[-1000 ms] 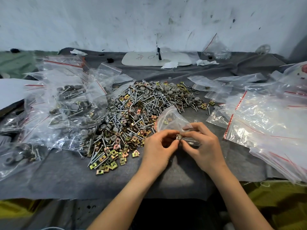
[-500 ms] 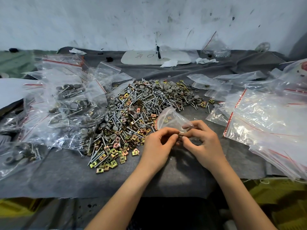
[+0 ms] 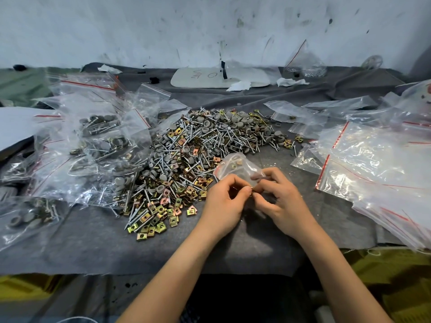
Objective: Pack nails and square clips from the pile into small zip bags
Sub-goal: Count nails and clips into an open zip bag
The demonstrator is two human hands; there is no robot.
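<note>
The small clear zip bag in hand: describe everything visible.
The small clear plastic zip bag is crumpled and puffed, rising beside the pile of nails and square clips. A few brassy clips show inside. The right hand grips its near end; the left hand pinches a small brassy piece beside it.

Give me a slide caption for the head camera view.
Left hand pinches a clip at the zip bag held by the right hand, beside the pile of nails and clips.
</note>
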